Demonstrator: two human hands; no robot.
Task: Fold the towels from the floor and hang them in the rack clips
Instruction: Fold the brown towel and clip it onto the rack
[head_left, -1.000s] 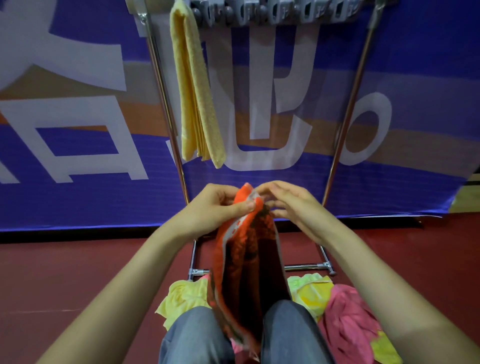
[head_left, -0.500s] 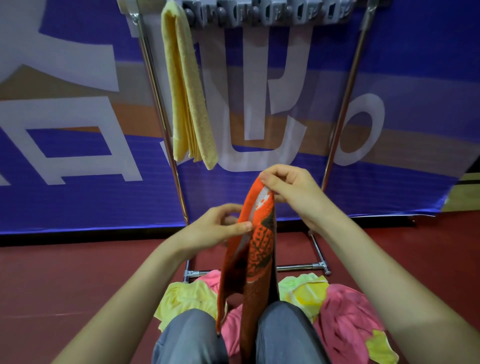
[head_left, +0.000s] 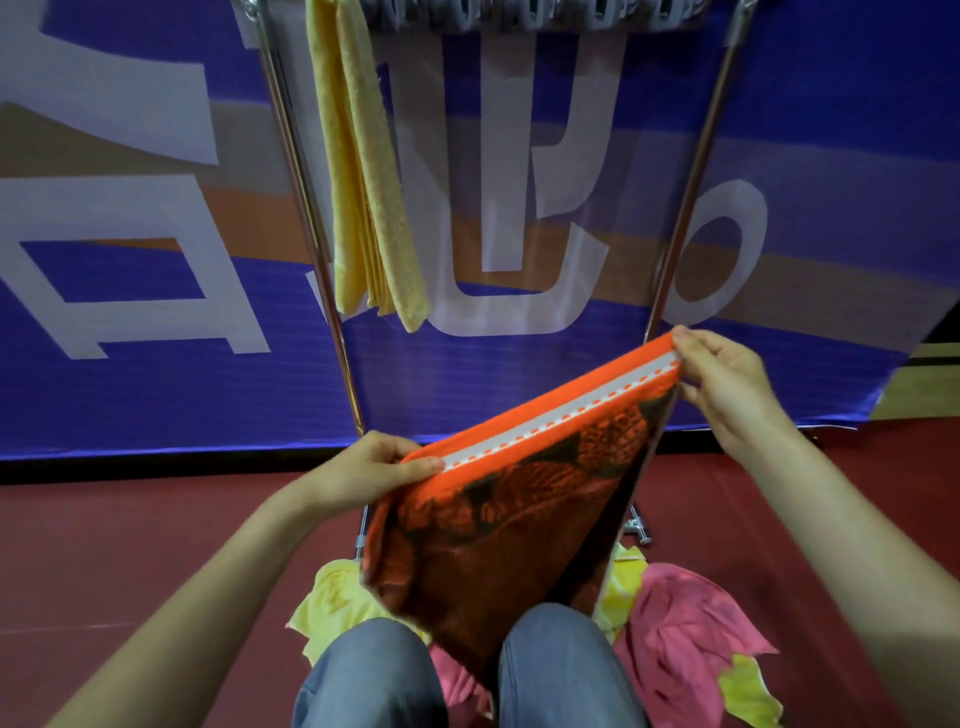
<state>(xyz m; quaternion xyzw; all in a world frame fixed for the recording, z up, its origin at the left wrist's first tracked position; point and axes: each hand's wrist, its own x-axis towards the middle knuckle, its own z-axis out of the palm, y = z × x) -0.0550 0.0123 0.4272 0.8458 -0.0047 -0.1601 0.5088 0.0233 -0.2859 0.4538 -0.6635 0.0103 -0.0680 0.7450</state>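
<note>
Across the frame's centre, an orange towel (head_left: 519, 519) stretches between the left hand (head_left: 363, 475) and right hand (head_left: 727, 384), fingers (head_left: 696, 344) curled, pinching its top corners, well below the rack clips (head_left: 545, 10) at the top edge. If either pinch slips, the fold likely collapses.
</note>
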